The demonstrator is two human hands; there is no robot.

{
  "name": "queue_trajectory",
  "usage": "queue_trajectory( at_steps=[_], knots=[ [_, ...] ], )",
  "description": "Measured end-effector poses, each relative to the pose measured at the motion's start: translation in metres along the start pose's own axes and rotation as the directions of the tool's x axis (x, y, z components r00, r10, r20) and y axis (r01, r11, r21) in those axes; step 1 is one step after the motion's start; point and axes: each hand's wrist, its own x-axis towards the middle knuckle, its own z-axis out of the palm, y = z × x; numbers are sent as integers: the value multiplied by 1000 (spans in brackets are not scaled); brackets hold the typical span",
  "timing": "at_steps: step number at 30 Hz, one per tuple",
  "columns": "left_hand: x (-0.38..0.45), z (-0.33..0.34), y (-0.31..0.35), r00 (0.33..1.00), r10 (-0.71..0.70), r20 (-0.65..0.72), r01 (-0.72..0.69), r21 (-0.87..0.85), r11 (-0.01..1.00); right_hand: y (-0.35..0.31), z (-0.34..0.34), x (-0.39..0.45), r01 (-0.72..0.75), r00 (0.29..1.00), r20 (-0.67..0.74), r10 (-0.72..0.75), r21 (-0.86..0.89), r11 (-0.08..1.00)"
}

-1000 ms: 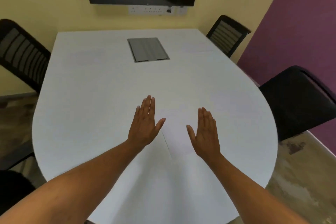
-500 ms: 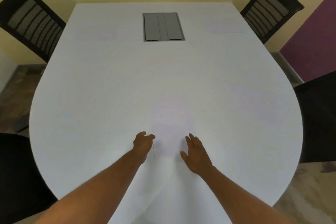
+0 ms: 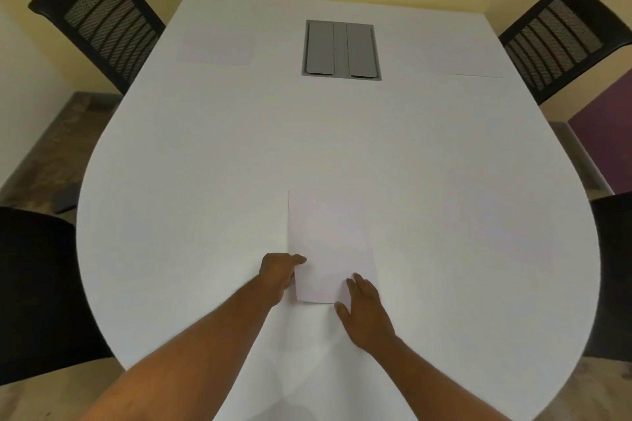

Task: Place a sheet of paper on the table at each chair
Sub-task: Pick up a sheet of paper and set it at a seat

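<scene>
Both hands met at the lower centre of the frame, left hand (image 3: 278, 273) pinching the sheet's (image 3: 330, 243) left edge and right hand (image 3: 364, 309) lying flat on its near corner, apparently squaring it on the table (image 3: 205, 181).

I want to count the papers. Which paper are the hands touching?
The near paper in the middle, with the left hand and right hand on its near corners. The far-left paper lies untouched.

Both bare forearms reached up from the lower frame toward centre. Left hand (image 3: 278, 272) curled, thumb pinching the sheet's left edge. Right hand (image 3: 366, 313) lay flat, fingers straight, just right of centre.
</scene>
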Motion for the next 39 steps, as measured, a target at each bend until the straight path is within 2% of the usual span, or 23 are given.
queue_trajectory(
  at_steps=[6,9,11,13,15,18,20,23,27,32,39],
  knots=[
    [-5,-3,-7,990,123,71,-134,175,975,-2,-3,-7,-21,998,-60,31,157,987],
    [-11,-15,-7,980,168,104,-188,238,953,2,-10,-7,-22,970,-222,100,329,944],
    [-21,-27,-3,965,208,161,-244,255,936,5,-21,-2,-49,932,-294,212,476,878],
    [-34,-43,1,943,235,235,-291,243,925,9,-38,7,-115,905,-236,354,665,738],
    [-48,-58,6,920,248,302,-321,220,921,10,-59,15,-187,899,-83,431,815,548],
    [-71,-78,11,899,258,354,-343,204,917,4,-84,21,-254,902,163,401,949,187],
    [-82,-90,12,894,258,367,-347,201,916,-3,-92,23,-228,918,180,352,969,99],
    [-92,-109,9,899,264,350,-351,216,911,-14,-98,27,-147,935,117,336,987,64],
    [-102,-139,6,933,297,203,-343,252,905,-37,-89,28,-104,952,71,297,990,95],
    [-112,-191,14,934,347,87,-356,319,878,-90,-79,12,-67,961,44,273,995,76],
    [-115,-268,31,905,410,111,-416,421,806,-164,-71,-12,11,968,-35,249,995,97]
  ],
)
